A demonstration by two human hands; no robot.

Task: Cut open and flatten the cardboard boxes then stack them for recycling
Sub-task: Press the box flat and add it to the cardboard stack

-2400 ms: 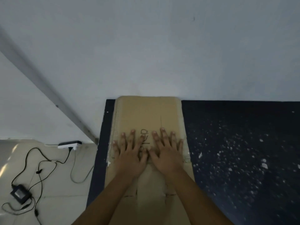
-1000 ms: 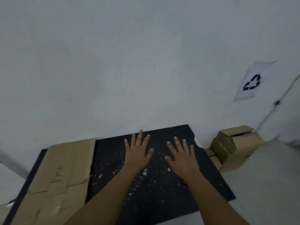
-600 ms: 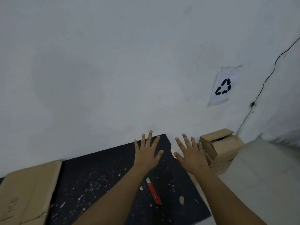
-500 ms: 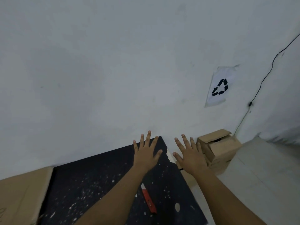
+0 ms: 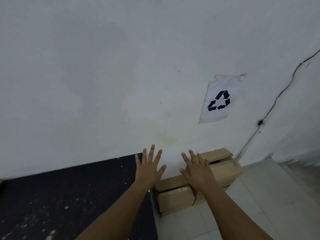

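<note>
Two cardboard boxes (image 5: 199, 186) by wall; left hand (image 5: 149, 168), right hand (image 5: 197, 170) splayed, empty.

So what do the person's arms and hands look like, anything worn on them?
Both forearms are bare as far as the frame shows, with no sleeves in view. The left hand and right hand wear no gloves, and no rings, watch or bands are visible.

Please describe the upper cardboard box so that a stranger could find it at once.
Find the recycling sign on the white wall. Below it, boxes stand on the floor beside the black mat. The upper box is against the wall, its top flap slightly open.
</note>
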